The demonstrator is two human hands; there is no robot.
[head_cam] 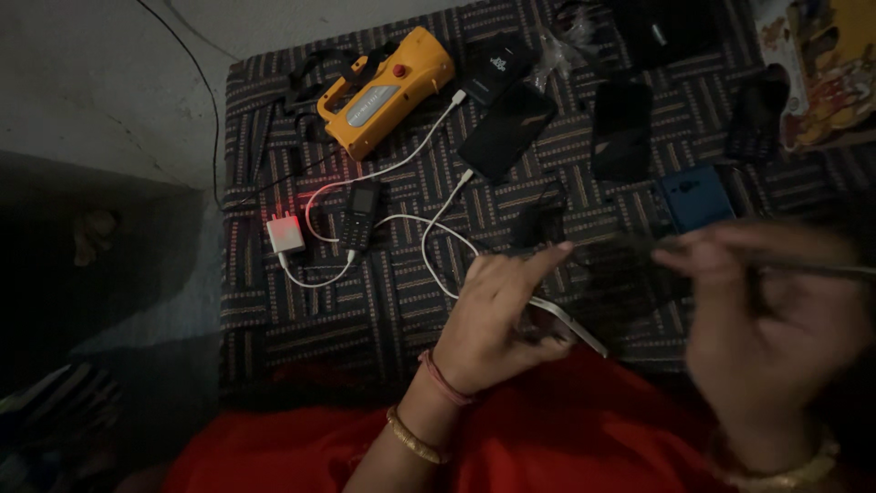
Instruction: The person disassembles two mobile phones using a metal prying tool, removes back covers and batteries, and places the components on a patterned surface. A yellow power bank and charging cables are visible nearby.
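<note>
On patterned mat [383,310]: left hand [493,319] (gripping phone [570,324]).

The left hand [488,315] wears 1 red thread band and 1 gold bangle on its wrist; the blurred right hand [776,319] wears gold bangles. Red cloth covers the lap.

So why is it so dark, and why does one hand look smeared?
Head view: the light is dim, the mat's far edges sinking into shadow; the right hand and the thin tool it holds are blurred by motion; the left hand is sharper; a red glow shows beside the white charger; the yellow torch stays clear.
</note>
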